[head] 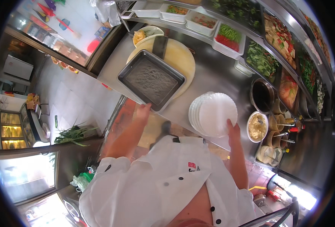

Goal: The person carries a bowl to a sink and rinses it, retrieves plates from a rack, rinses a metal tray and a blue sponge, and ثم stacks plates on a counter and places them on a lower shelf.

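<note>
My left hand grips the near corner of a dark rectangular metal tray. The tray's bottom has a streaky, wet-looking surface. It lies tilted across a round cutting board, covering much of it. A cleaver blade shows on the board beyond the tray; its other end is hidden. To the right, a fanned stack of white scalloped plates sits at the counter's front edge. My right hand holds the stack's right rim, with some fingers out of sight beneath it.
Behind the board a bowl holds yellowish food. White tubs of cut vegetables line the back shelf, with trays of greens to the right. A dark-filled pot, a bowl of pale paste and seasoning containers flank the plates.
</note>
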`<state>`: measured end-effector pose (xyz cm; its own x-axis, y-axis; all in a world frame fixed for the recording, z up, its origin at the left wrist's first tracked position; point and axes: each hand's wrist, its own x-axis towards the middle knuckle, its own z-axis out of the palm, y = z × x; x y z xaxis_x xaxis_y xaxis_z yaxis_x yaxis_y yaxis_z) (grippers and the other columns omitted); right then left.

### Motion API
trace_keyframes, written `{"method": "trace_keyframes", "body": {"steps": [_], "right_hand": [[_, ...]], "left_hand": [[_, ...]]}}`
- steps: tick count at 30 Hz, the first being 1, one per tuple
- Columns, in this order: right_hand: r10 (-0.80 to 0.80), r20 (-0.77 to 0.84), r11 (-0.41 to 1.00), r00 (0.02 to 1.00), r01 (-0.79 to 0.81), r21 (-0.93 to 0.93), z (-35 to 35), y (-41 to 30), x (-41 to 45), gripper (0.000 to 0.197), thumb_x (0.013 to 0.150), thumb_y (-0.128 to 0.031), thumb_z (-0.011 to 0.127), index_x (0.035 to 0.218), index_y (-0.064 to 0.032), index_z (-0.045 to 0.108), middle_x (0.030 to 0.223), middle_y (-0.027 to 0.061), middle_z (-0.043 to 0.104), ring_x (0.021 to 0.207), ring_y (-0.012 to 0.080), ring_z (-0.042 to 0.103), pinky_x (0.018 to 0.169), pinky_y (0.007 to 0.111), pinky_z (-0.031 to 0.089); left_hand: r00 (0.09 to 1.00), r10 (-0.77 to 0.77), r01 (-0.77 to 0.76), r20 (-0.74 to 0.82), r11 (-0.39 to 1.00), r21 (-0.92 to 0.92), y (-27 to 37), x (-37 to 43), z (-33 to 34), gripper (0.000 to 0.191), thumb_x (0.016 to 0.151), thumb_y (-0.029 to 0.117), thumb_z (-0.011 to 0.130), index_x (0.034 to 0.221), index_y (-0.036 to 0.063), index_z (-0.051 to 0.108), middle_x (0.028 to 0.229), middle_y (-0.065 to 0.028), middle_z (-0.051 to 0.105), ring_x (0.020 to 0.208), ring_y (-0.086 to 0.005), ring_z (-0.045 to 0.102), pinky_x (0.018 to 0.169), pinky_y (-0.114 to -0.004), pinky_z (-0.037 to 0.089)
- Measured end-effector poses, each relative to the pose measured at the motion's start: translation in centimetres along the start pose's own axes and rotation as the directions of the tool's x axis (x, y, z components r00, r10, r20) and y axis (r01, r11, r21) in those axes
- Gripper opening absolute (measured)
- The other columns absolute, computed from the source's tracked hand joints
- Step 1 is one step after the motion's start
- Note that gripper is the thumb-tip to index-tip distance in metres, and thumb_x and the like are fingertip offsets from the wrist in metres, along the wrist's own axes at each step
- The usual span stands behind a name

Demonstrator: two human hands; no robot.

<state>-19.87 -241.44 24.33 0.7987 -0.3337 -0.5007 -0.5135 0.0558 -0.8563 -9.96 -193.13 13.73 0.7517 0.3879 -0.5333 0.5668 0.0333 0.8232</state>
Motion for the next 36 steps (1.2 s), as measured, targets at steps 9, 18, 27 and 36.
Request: {"method": "trace_keyframes", "body": {"steps": [9, 18, 27, 36], "right_hand": [[0.22, -0.217, 0.945, 0.951, -0.153, 0.288, 2.7, 0.5, -3.9, 0.063, 0.094, -0.046, 0.065, 0.14, -0.007, 0.049, 0.13, 0.0065, 0.059, 0.115, 0.0206, 0.059, 0.09, 0.035, 0.05], [0.263, -0.347, 0.943, 0.9, -0.164, 0.289, 4.8, 0.2, -4.0, 0.058, 0.094, -0.043, 0.065, 0.139, -0.0094, 0.05, 0.13, 0.005, 0.06, 0.114, 0.0215, 0.059, 0.091, 0.038, 0.049], [0.238, -0.368, 0.944, 0.899, -0.125, 0.306, 4.1, 3.5, -8.4, 0.039, 0.095, -0.032, 0.064, 0.126, -0.0084, 0.057, 0.103, 0.0032, 0.062, 0.078, 0.0136, 0.061, 0.064, 0.027, 0.05], [0.513, -0.342, 0.817, 0.787, -0.325, 0.477, 2.4, 12.8, -15.8, 0.035, 0.096, -0.032, 0.066, 0.12, -0.0081, 0.061, 0.089, 0.0028, 0.063, 0.068, 0.0124, 0.06, 0.06, 0.025, 0.051]], "left_hand": [[0.937, 0.35, -0.318, 0.023, 0.876, -0.362, 0.1, 3.9, -13.7, 0.022, 0.092, 0.011, 0.06, 0.107, -0.0039, 0.065, 0.09, -0.0032, 0.066, 0.081, -0.0119, 0.06, 0.073, -0.03, 0.049], [0.917, 0.392, -0.393, 0.068, 0.866, 0.308, 9.8, 7.8, -11.8, 0.022, 0.09, 0.018, 0.06, 0.077, -0.0001, 0.058, 0.068, -0.0037, 0.062, 0.065, -0.0106, 0.056, 0.055, -0.032, 0.046], [0.912, 0.409, -0.407, -0.037, 0.912, 0.059, 12.1, 13.1, -0.6, 0.029, 0.088, 0.023, 0.063, 0.068, 0.0042, 0.051, 0.064, -0.0052, 0.058, 0.054, -0.0123, 0.051, 0.048, -0.033, 0.041], [0.858, 0.514, -0.509, -0.006, 0.85, 0.134, 11.0, 18.6, -1.4, 0.032, 0.09, 0.027, 0.064, 0.077, -0.0013, 0.058, 0.071, -0.0079, 0.063, 0.064, -0.0171, 0.055, 0.059, -0.039, 0.047]]}}
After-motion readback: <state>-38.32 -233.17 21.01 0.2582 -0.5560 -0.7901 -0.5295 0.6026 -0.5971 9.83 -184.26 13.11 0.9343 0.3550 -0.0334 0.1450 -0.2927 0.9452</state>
